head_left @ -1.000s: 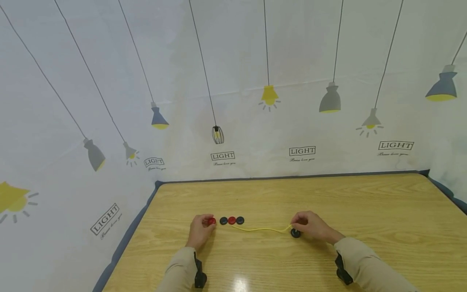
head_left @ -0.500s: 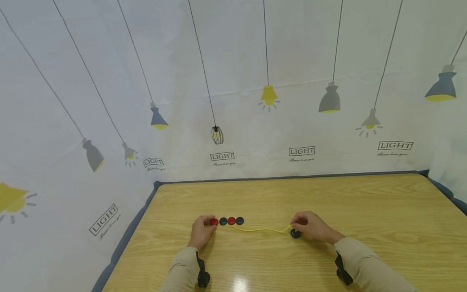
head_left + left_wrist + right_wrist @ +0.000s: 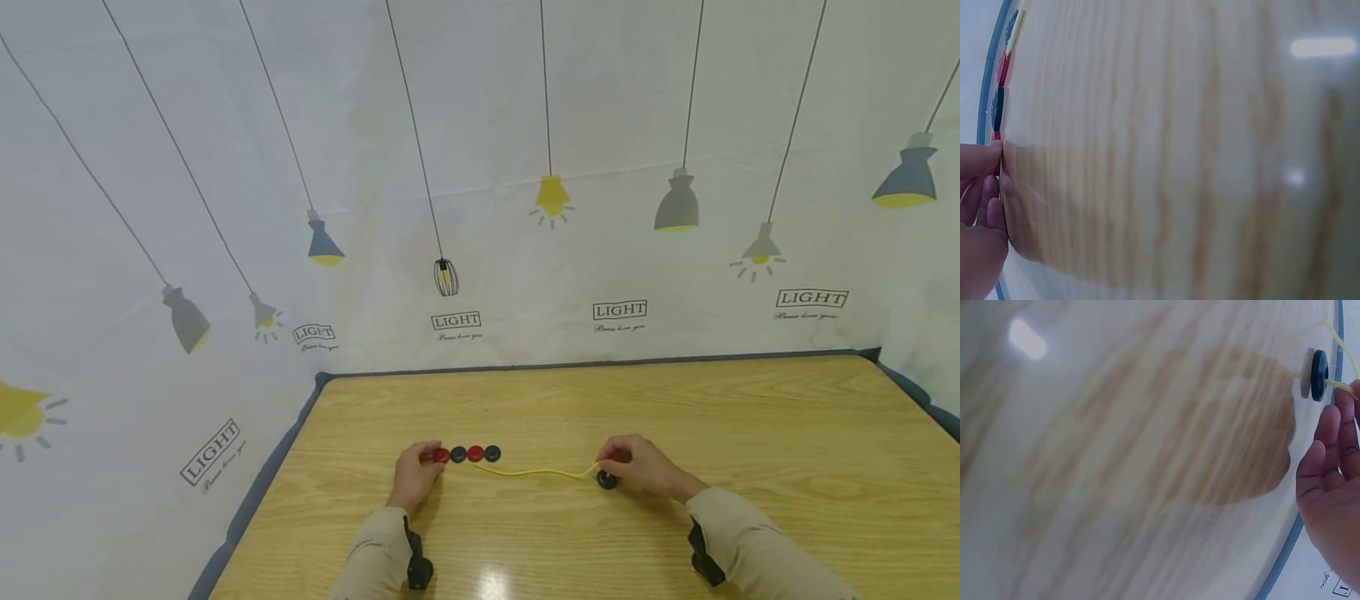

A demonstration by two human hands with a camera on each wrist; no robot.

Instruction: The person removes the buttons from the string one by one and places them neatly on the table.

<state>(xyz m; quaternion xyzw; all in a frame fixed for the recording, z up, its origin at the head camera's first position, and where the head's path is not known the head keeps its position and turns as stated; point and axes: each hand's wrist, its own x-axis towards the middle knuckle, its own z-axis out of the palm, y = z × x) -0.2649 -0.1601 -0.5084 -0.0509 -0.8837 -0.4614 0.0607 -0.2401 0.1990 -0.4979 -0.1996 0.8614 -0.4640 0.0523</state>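
Note:
My left hand [image 3: 416,475] pinches a round red disc [image 3: 441,455] between thumb and fingers. That disc sits at the left end of a row, right at a dark disc [image 3: 459,454], followed by another red disc [image 3: 476,453] and another dark disc [image 3: 492,453]. My right hand [image 3: 645,464] pinches a yellow cord [image 3: 540,472] near its end. Just under those fingers is a separate dark disc [image 3: 1319,375], tilted on edge close to the tabletop, with the cord coming out of its middle. From there the cord runs left to the row.
The wooden table [image 3: 525,533] reaches back to a wall cover [image 3: 517,275] printed with hanging lamps. A blue border [image 3: 517,367] runs along the table's far edge. Black wrist cameras [image 3: 418,571] hang below both sleeves.
My left hand has slid the red disc right, from a small gap up to the row's leftmost dark disc. The right hand and cord have stayed put.

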